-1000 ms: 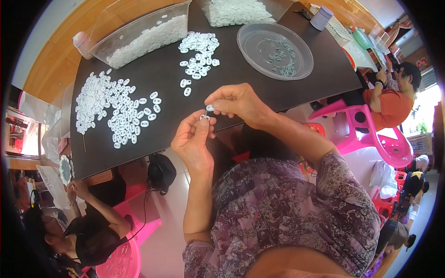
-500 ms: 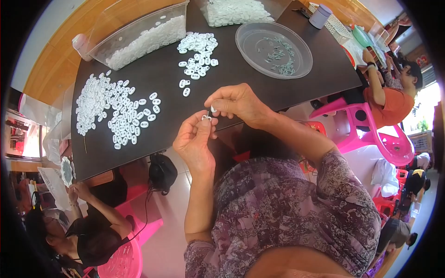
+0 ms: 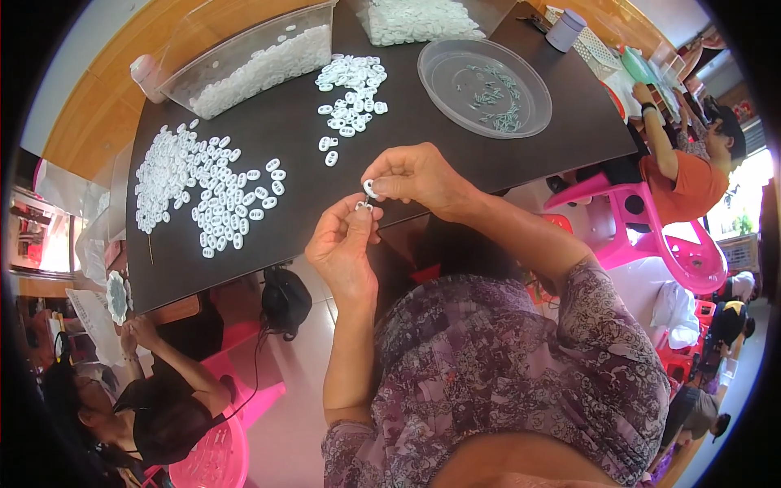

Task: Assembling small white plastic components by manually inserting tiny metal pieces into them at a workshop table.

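Note:
Near the table's front edge, my left hand [image 3: 345,244] pinches a small white oval two-holed piece [image 3: 364,206] between thumb and fingers. My right hand [image 3: 423,180] is closed just above it, its fingertips on another white oval piece [image 3: 369,188]. A thin, short pin [image 3: 368,198] shows between the two pieces; whether it sits in both holes is too small to tell. Beyond my hands a loose group of white oval pieces [image 3: 353,98] lies on the dark table [image 3: 325,207]. A bigger spread of the same pieces [image 3: 220,199] lies to the left.
A round clear tray [image 3: 537,114] holds small greenish pins [image 3: 506,120]. Two clear bins of white pieces, one at the back left [image 3: 244,96] and one at the back [image 3: 419,23], stand behind. Seated people work at left [image 3: 146,407] and right [image 3: 683,179], near pink chairs.
The white piece in my right hand has turned and shifted slightly up and left, so its flat side shows above the pin. My left hand stays nearly still. The whole view has shifted slightly.

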### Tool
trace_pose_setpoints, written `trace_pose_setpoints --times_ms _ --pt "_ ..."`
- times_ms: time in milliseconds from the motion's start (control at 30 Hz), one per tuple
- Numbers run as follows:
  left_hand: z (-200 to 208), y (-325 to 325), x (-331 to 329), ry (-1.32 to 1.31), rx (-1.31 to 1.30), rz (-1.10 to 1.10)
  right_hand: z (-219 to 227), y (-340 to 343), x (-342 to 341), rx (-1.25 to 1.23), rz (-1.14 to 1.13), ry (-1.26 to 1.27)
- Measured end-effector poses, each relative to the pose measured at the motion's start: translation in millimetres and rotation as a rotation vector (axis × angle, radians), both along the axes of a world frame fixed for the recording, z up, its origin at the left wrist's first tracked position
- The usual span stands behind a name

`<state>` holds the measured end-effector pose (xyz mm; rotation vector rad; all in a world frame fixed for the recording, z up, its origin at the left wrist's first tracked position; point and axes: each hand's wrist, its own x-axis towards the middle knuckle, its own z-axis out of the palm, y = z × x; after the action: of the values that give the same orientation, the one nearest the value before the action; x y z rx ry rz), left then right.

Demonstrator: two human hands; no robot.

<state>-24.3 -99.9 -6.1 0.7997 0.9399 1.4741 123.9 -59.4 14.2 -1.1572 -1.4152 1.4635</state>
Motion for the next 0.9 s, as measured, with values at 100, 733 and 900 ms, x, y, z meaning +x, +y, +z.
trace_pose_setpoints --times_ms 100,733,900 --pt "0.5 -0.5 -0.2 0.031 0.004 0.007 -2.1 3.8 1.6 0.032 0.008 -0.015" --pt "-1.8 -0.7 1.8 0.110 -0.004 0.036 -2.1 5.7 -0.9 0.156 0.044 -0.095" --pt "1.1 -2.3 2.8 0.128 -0.019 0.040 -0.4 4.2 -1.1 0.200 0.040 -0.142"
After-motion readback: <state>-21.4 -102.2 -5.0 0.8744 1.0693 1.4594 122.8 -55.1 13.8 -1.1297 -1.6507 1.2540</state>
